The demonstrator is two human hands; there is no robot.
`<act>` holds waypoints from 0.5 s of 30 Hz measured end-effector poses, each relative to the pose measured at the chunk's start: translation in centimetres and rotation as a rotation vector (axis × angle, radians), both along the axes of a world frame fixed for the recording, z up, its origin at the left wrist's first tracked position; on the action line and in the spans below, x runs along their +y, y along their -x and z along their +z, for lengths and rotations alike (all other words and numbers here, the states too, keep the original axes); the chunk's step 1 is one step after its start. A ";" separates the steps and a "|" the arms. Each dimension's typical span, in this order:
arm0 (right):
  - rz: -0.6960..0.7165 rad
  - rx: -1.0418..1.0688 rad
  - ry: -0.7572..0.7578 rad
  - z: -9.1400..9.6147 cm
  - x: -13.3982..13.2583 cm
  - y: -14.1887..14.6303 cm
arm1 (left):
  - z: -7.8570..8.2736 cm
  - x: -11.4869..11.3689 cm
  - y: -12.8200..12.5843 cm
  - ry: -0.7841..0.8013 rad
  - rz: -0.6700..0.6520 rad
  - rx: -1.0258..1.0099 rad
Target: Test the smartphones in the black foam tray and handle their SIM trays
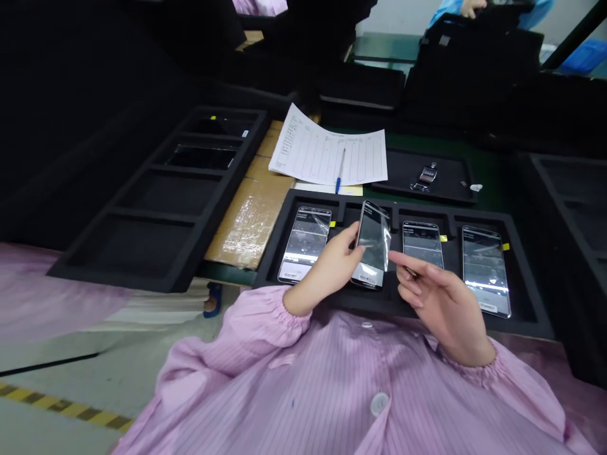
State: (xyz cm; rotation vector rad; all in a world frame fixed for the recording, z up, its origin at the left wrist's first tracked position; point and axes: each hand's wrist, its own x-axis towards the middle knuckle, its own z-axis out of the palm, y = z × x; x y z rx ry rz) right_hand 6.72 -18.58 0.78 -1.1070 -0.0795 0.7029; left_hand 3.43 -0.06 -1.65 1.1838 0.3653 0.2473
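Note:
My left hand (329,268) grips a smartphone (372,243) by its left edge and holds it tilted above the black foam tray (526,319). A clear film covers its screen and lifts at the right side. My right hand (439,300) is just right of the phone, index finger stretched toward the film's edge, the other fingers loosely curled. Three more phones lie flat in the tray's slots: one at the left (304,244), one right of the held phone (423,243) and one at the far right (486,270).
An empty black foam tray (161,202) with two phones at its far end lies to the left on a taped cardboard box (246,218). A printed sheet (327,151) with a blue pen (339,170) lies behind. A small device (427,175) sits on a black mat. Another person's blue sleeve (450,7) shows at the top.

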 end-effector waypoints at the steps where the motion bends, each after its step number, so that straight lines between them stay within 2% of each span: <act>1: 0.001 0.003 0.014 0.0 -0.2 0.0 | 0.2 0.1 0.0 0.018 -0.009 -0.001; 3: 0.015 -0.001 0.059 0.0 -0.6 0.1 | 0.9 0.4 0.3 0.086 -0.002 0.016; 6: 0.051 -0.023 0.104 -0.2 -0.9 0.3 | 1.9 0.6 0.6 0.246 0.125 -0.018; 8: 0.088 -0.034 0.114 -0.3 -0.6 0.5 | 2.5 0.4 0.7 0.309 0.158 -0.029; 12: 0.165 -0.031 0.105 -0.7 0.6 1.3 | 3.2 -0.5 0.7 0.379 0.132 -0.016; 15: 0.138 -0.097 0.085 -1.0 1.3 1.9 | 3.3 -1.3 0.7 0.398 0.168 -0.023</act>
